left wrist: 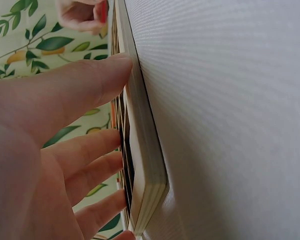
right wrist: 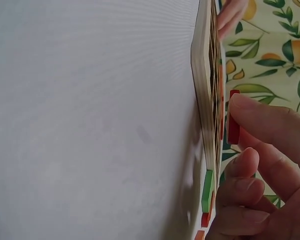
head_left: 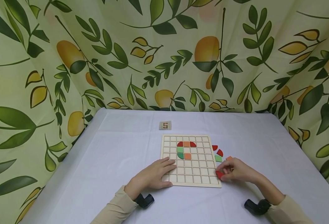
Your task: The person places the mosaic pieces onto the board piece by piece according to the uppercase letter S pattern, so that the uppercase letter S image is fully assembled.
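Note:
A wooden grid board (head_left: 191,179) lies flat on the table, with red, orange, light green and dark green tiles set in some upper cells. My left hand (head_left: 155,174) rests on the board's lower left corner, fingers spread over the cells and thumb at the near edge. Between thumb and fingers, my right hand (head_left: 238,169) pinches a red quarter-round tile (head_left: 219,175) by the board's right edge. The right wrist view shows this red tile (right wrist: 233,120) edge-on, held apart from the board.
Loose tiles lie right of the board: two red ones (head_left: 220,152), a light green square (head_left: 218,158) and an orange one (head_left: 229,158) partly behind the right hand. A small pattern card (head_left: 165,125) lies beyond the board. A leaf-print curtain (head_left: 164,62) hangs behind the white-covered table (head_left: 119,140).

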A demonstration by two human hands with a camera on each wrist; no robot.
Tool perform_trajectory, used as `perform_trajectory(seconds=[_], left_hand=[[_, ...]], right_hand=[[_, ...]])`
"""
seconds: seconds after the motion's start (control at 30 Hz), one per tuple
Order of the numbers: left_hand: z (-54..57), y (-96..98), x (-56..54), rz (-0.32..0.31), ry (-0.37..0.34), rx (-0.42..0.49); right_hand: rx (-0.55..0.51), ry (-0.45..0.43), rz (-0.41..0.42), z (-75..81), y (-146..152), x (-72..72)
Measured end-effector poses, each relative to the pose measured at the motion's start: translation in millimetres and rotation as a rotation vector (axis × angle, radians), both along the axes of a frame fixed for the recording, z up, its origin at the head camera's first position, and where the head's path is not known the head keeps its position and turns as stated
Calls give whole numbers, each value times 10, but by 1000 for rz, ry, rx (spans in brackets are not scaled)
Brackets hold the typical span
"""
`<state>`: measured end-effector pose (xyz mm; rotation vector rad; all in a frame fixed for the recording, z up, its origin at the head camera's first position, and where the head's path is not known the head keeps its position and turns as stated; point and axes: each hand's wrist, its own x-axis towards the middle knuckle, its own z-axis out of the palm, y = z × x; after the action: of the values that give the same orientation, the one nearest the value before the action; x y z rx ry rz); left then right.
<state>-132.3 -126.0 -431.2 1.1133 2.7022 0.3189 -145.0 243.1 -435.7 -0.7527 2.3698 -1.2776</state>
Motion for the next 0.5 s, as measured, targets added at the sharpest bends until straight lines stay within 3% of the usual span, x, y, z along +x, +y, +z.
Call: perform_trajectory(seconds=[0.5], left_hand=[[8,-1,5,0,-2,-1]], right_hand=[[36,10,-39,9,-186,-90]])
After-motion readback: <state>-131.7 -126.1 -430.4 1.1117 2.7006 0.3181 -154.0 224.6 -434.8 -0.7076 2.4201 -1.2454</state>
